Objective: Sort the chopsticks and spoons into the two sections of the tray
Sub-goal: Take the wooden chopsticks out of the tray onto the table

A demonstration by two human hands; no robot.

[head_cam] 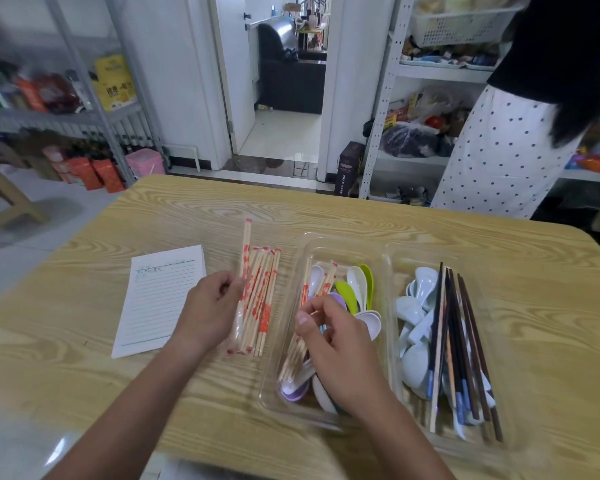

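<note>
At frame centre the left hand (212, 306) grips the wrapped chopsticks (257, 299) piled on the table (187, 216), while the right hand (336, 344) pinches another wrapped pair (305, 289) among spoons (357, 282) in the left section of the tray (343, 239).

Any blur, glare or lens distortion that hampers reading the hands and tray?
Head view: wide-angle bending curves the light wooden table; grey metal shelving at left is smeared; clear plastic tray has a soft near rim; glare on the floor; left hand and right hand read clearly.

A bundle of chopsticks (261, 292) on the counter (194, 216) is held by the left hand (210, 306). Wrapped pairs (305, 293) are pinched by the right hand (340, 351) over coloured spoons (347, 293) in the tray (347, 239).
</note>
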